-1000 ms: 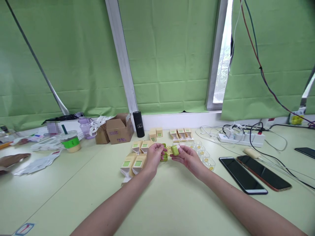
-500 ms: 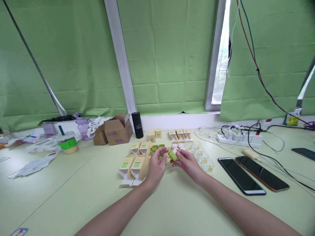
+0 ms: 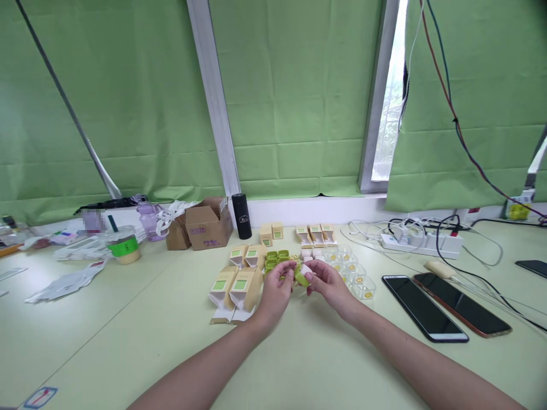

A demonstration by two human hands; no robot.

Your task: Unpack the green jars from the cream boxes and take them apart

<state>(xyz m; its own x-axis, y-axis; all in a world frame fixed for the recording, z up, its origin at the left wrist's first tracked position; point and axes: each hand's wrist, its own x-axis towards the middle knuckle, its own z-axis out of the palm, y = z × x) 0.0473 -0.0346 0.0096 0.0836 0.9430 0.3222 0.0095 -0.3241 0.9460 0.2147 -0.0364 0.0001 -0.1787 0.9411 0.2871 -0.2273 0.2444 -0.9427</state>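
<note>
Over the middle of the table, my right hand [image 3: 328, 281] pinches a small green case [image 3: 301, 277] with a white piece [image 3: 306, 269] at its upper side. The fingertips of my left hand [image 3: 277, 285] close on the left side of the same case. Just behind my left hand stand several green square pieces [image 3: 277, 256]. Small gold-coloured pieces [image 3: 296, 259] show partly behind my fingers. Several whitish pieces [image 3: 317, 253] and clear plastic cups [image 3: 351, 267] with yellow spots lie beyond and beside my right hand.
Open cardboard boxes [image 3: 245, 287] stand left of my hands, with more small boxes [image 3: 315, 234] at the back. A black tumbler [image 3: 241, 216], brown carton [image 3: 207, 228] and drink cup [image 3: 123, 247] are further left. Phones [image 3: 423, 307], a power strip [image 3: 421, 244] and cables lie right.
My left hand has come from the gold-coloured pieces to the green case in my right hand. The case has turned, showing its white piece. A person's hand at far left has left the view.
</note>
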